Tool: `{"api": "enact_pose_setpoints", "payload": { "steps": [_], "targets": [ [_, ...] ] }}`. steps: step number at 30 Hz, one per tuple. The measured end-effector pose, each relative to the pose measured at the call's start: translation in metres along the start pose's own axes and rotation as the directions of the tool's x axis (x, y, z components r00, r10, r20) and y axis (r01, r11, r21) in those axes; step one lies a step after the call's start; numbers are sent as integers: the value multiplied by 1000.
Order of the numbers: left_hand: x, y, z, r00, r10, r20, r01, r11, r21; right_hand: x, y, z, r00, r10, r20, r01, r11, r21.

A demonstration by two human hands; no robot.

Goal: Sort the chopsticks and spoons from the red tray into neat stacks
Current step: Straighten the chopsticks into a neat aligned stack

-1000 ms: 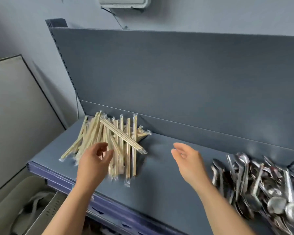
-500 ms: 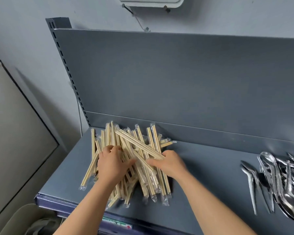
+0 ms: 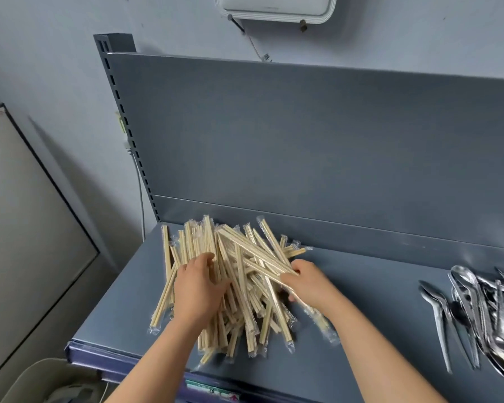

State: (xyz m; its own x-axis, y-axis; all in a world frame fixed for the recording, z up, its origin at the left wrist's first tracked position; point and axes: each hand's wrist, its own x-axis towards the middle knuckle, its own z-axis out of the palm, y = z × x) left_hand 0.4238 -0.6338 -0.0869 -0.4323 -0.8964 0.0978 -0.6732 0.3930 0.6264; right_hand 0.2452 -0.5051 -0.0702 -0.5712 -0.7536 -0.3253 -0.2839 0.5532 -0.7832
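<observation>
A loose pile of wooden chopsticks in clear wrappers (image 3: 239, 257) lies crisscrossed on the grey shelf (image 3: 361, 301), left of centre. My left hand (image 3: 197, 289) rests on the pile's left side, fingers spread among the sticks. At the pile's right edge, my right hand (image 3: 309, 282) has its fingers curled round some wrapped chopsticks. A heap of metal spoons (image 3: 483, 309) lies at the far right of the shelf, partly cut off by the frame. No red tray is in view.
The shelf's upright grey back panel (image 3: 317, 141) stands right behind the pile. The shelf's front edge (image 3: 122, 359) runs below my forearms. A pale bin (image 3: 50, 382) sits lower left, and a beige panel (image 3: 26, 228) stands at left.
Both hands came down from above the shelf onto the chopstick pile. The right hand now holds sticks at its right edge. The view has shifted left and down.
</observation>
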Motion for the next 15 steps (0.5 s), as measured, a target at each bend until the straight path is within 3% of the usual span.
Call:
{"api": "enact_pose_setpoints", "payload": {
  "steps": [4,8,12,15],
  "targets": [
    [3,3,-5,1000,-8,20,7,999,46,0,5,-2,992,-42,-118,48,998,51],
    [8,14,-6,996,-20,89,10,994,109,-4,13,-3,991,-1,-132,26,982,187],
    [12,33,-5,989,-66,129,23,951,307,-10,17,7,996,20,-82,-15,997,71],
    [16,38,-2,986,-79,148,33,957,287,-11,17,14,998,42,-47,-41,999,27]
  ]
}}
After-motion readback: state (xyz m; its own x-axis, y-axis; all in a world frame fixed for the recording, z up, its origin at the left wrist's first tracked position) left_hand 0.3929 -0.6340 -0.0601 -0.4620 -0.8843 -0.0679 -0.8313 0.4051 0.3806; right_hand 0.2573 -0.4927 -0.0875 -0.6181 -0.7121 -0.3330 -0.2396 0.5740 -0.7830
